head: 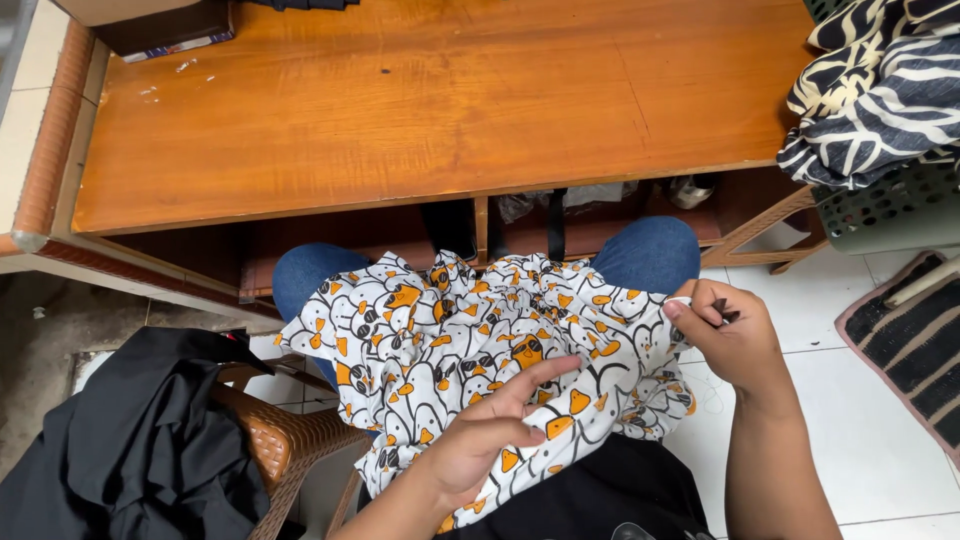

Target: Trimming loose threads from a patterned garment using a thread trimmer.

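Observation:
A white cloth with an orange and black cartoon print [470, 340] lies bunched across my lap, over blue jeans [650, 252]. My left hand [490, 435] rests flat on the cloth's near part, index finger stretched toward the middle. My right hand [725, 335] pinches the cloth's right edge between thumb and fingers, with a small dark object at the fingertips; a thin thread seems to hang below it.
An orange wooden table [430, 100] stands in front of my knees. A black garment [140, 440] drapes over a brown wicker chair [285, 445] at left. A green basket [890, 205] with black-and-white striped fabric [880, 80] sits at right, beside a striped mat [915, 340] on white tiles.

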